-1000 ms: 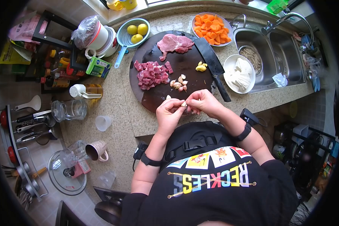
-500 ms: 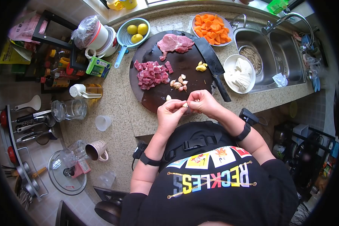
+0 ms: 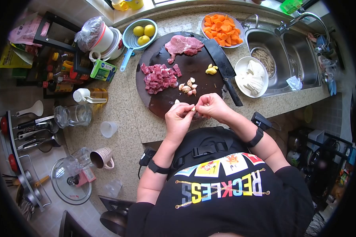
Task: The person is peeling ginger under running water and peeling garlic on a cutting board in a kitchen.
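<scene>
My left hand and right hand pinch one garlic clove between them; most peeling seems left, since the pile of cloves on the cutting board looks unpeeled

I see a bright, clear picture. The light is strongest at the top, and the pale tabletop glows there. Shadows are soft and small. The sink has a little shine on its metal. The middle is sharp: the left hand and right hand show no smear, but the garlic clove pinched between them is too tiny to see well. My lens is round like a fish eye, so lines bend near the rim and the corners are black. The floor rack on the right is dim and fuzzy.
</scene>
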